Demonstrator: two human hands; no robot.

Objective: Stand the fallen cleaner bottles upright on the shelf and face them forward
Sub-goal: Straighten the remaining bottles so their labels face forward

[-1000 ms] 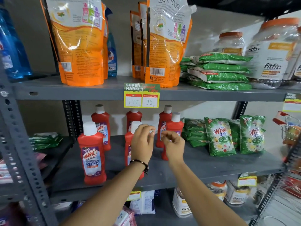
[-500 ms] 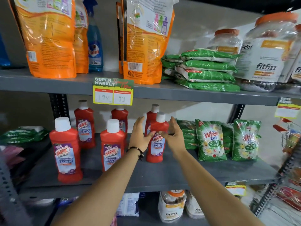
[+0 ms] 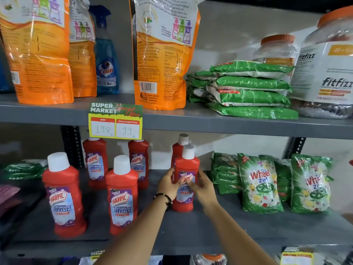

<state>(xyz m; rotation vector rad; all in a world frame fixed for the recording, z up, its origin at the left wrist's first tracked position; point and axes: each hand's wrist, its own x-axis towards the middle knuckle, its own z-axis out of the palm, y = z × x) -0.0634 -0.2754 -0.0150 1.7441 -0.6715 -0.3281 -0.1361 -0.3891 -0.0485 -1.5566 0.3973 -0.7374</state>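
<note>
While both hands close around it from either side, a red Harpic bathroom cleaner bottle (image 3: pixel 185 180) stands upright on the grey middle shelf (image 3: pixel 238 232), just left of green Wheel detergent packs (image 3: pixel 260 183). The left hand (image 3: pixel 169 183) cups the bottle's left flank and the right hand (image 3: pixel 202 185) wraps the right, thumbs lying across its label. That label already points roughly outward, so the step in hand looks like the final facing of this bottle. Five more red bottles stand upright: two in front to the left (image 3: pixel 64 196) (image 3: pixel 122 196), two behind those (image 3: pixel 96 163) (image 3: pixel 139 163), one directly behind the held one (image 3: pixel 180 146). None appears fallen. Next, probably a slight twist to square the label, then letting go.
</note>
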